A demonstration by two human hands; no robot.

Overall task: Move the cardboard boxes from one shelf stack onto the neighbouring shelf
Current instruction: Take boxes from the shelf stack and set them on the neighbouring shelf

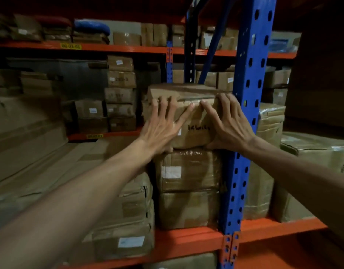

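A taped cardboard box (194, 133) with black writing on its front sits on top of a stack of two more boxes (188, 171), just left of the blue upright (246, 113). My left hand (163, 125) lies flat on the box's front left, fingers spread up to its top edge. On the front right, my right hand (227, 123) presses with its fingers spread and its thumb at the box's bottom edge. Neither hand closes around the box.
Orange beams (186, 239) carry the shelves. Large flat cartons (128, 210) fill the left bay beside the stack. Plastic-wrapped cartons (270, 133) stand in the right bay past the upright. More box stacks (120, 94) line the racks behind.
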